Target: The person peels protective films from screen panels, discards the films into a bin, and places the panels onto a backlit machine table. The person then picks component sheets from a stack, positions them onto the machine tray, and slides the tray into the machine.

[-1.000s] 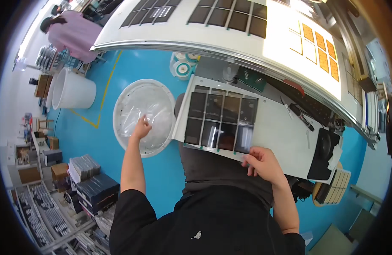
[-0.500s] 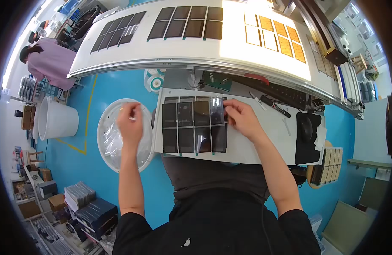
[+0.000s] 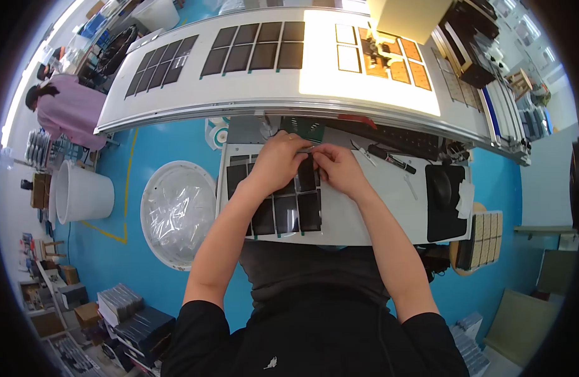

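A sheet of dark rectangular panels (image 3: 262, 217) in a grid lies on the white work table, with green tabs along its near edge. My left hand (image 3: 278, 160) reaches over its upper part, covering some of the panels, its fingers pinched together near the sheet's top right corner. My right hand (image 3: 343, 171) meets it there from the right, thumb and forefinger closed at the same corner. Between the fingertips is something small and pale, too hidden to name. Glossy reflections show on a lower panel.
Crumpled clear film fills a round white bin (image 3: 178, 220) left of the table. A marker (image 3: 393, 159), a knife (image 3: 363, 152) and a mouse (image 3: 441, 188) on a black mat lie to the right. Beyond runs a lit bench (image 3: 251, 85) with more panels. A person (image 3: 72, 110) stands far left.
My left hand has moved from above the bin to the panel sheet's top right corner, meeting my right hand. A pale machine head now covers part of the lit orange panels.
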The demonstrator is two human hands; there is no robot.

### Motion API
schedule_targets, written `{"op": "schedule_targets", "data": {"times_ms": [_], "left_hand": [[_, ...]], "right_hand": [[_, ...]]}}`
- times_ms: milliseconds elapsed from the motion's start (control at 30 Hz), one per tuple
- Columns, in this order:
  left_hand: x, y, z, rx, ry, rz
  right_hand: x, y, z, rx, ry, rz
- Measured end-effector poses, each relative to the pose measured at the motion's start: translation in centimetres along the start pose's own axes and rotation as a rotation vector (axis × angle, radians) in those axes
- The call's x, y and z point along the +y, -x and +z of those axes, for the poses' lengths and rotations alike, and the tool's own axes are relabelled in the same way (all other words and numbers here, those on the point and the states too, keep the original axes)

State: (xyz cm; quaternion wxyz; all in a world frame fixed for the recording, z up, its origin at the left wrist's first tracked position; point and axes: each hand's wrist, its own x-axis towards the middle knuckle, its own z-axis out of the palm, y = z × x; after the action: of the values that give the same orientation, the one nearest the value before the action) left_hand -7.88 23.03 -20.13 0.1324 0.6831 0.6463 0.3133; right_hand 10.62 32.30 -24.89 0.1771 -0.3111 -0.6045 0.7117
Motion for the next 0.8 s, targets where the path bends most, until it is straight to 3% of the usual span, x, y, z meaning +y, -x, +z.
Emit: {"op": "schedule_targets", "data": {"times_ms": [300,800], "left_hand": [[0.9,0.6,0.1,0.071,0.007,-0.076],[0.4,1.3,1.0,0.125,-0.061,0.049]], "right_hand": [[-1.7,0.7,0.3,0.026,0.101,0.062],[-2.5,-1.4,0.7,0.108,0.161,0.231]]}}
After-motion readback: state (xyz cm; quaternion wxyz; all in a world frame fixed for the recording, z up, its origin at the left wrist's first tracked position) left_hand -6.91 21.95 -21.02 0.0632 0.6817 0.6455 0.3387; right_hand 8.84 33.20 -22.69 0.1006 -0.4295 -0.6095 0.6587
